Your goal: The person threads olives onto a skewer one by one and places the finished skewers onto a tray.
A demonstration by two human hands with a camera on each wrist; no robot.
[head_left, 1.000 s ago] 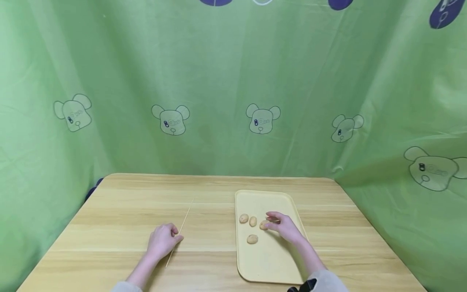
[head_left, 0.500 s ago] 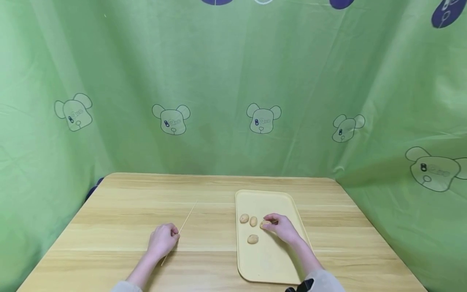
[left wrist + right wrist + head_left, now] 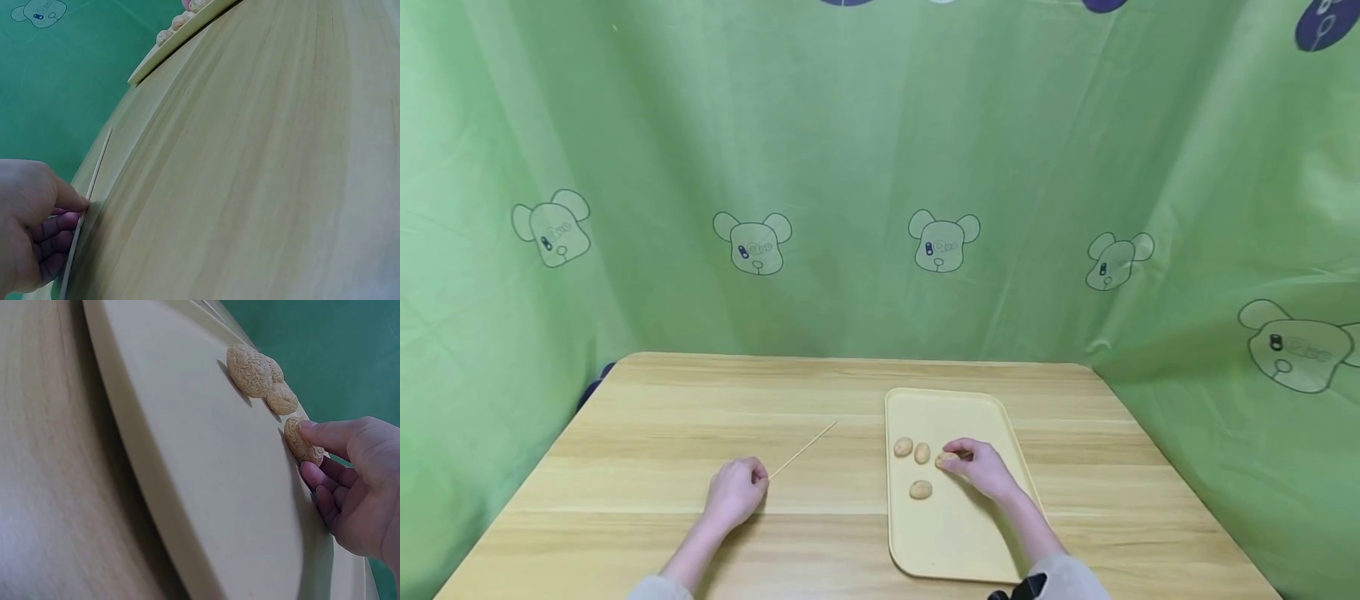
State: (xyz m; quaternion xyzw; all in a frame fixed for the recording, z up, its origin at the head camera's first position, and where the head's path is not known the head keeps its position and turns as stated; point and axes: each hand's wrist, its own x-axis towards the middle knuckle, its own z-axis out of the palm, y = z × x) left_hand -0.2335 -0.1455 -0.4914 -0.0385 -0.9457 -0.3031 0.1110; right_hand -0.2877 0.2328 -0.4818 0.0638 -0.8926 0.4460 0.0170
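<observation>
Head view: the stick (image 3: 802,451) had swung toward the tray (image 3: 955,542), pinched in the left hand (image 3: 735,492); the right hand (image 3: 988,472) pinched a brown lump (image 3: 303,445) at the tray, so both hands were loaded.

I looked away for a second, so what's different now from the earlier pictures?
The left hand has closed its fingers on the stick, whose far end has swung right, toward the tray. The right hand has closed its fingers on one tan lump. The other three lumps and the tray stayed put.
</observation>
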